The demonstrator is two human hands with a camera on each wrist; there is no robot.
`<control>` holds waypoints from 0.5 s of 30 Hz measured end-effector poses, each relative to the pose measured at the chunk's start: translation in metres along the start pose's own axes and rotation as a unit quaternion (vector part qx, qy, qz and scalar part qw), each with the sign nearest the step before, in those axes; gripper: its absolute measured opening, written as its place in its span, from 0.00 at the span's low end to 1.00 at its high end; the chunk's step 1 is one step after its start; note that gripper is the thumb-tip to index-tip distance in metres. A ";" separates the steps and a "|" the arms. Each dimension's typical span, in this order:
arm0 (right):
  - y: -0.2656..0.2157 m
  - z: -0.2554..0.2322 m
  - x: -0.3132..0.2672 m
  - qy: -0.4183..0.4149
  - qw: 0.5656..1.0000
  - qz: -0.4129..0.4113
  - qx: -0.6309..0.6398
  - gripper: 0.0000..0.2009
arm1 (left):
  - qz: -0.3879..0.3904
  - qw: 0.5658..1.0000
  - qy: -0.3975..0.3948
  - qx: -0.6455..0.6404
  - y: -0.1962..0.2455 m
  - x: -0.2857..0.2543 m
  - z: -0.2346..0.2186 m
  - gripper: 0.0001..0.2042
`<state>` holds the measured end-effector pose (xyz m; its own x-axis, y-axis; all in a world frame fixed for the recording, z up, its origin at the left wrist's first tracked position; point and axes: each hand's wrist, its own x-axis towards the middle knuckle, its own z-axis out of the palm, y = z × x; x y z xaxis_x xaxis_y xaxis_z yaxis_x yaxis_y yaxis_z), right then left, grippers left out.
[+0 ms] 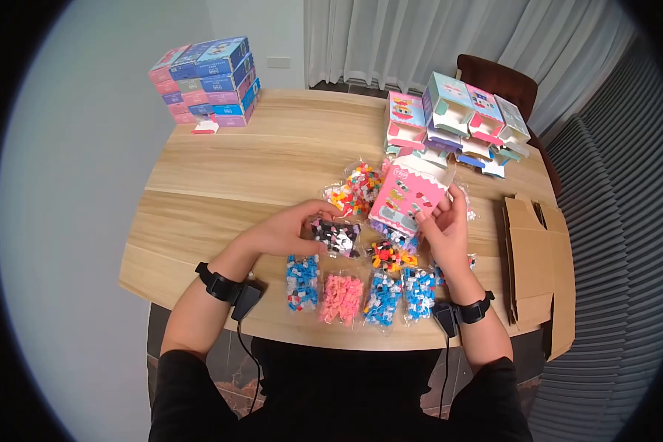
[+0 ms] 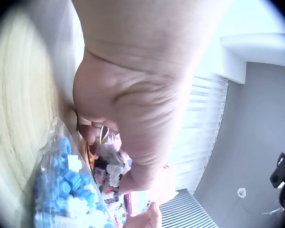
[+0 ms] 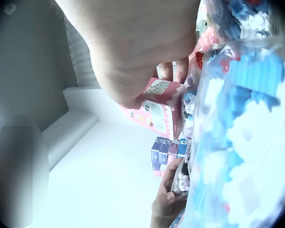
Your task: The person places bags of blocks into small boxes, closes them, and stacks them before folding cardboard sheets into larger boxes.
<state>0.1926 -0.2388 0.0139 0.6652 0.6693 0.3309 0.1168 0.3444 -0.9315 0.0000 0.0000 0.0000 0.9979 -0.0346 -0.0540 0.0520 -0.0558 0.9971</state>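
Working order on the table [image 1: 272, 155], big to small. Flattened cardboard [image 1: 532, 265] at right edge, well apart from hands; leave it there. Opened small boxes [image 1: 449, 96] stacked at far right, flaps out; keep the right forearm low and short of them.

Pink box [image 1: 401, 195]: tilted just above the brick bags, near table middle, open end toward the far side. Right hand [image 1: 449, 234] grips it at the near right corner, thumb on the printed face. Light hold best: thin card would likely dent if squeezed. Turn the open end up with the wrist, flaps [image 1: 440, 174] folded outward so nothing snags.

Bag of black, purple and white bricks [image 1: 339, 237]: left of the box. Left hand [image 1: 283, 230] holds it between thumb and fingers; can't tell if it is off the table. Grip film plus bricks, not just film; lift straight, so the pink-brick bag [image 1: 341, 298] and others don't drag. Loose bricks inside will shift; level them with fingertips, no forcing, seams could split.
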 end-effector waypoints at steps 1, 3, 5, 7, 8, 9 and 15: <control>-0.001 0.000 -0.001 0.009 1.000 -0.001 0.014 0.34 | 0.012 0.999 0.009 -0.046 -0.001 0.001 -0.003 0.30; -0.005 -0.008 -0.002 -0.011 0.997 0.024 0.069 0.30 | 0.037 0.989 0.028 -0.138 -0.007 0.002 -0.009 0.27; -0.008 -0.010 0.000 -0.054 0.992 0.026 0.109 0.22 | 0.084 0.976 0.057 -0.192 -0.024 0.011 -0.018 0.25; -0.008 -0.016 -0.002 -0.124 0.980 0.093 0.125 0.20 | 0.121 0.956 0.080 -0.253 -0.029 0.011 -0.022 0.24; -0.007 -0.017 -0.002 -0.159 0.970 0.126 0.132 0.20 | 0.136 0.944 0.087 -0.289 -0.023 0.010 -0.021 0.23; -0.005 -0.015 -0.003 -0.178 0.972 0.122 0.091 0.18 | 0.149 0.929 0.094 -0.325 -0.020 0.010 -0.019 0.22; -0.011 -0.009 -0.004 -0.213 0.959 0.184 0.037 0.17 | 0.182 0.927 0.084 -0.316 -0.020 0.012 -0.016 0.24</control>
<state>0.1949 -0.2513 0.0209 0.2871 0.9575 0.0285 -0.1305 0.0686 -0.9891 0.0112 0.0168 -0.0201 0.9426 0.2223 0.2491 -0.3311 0.5262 0.7832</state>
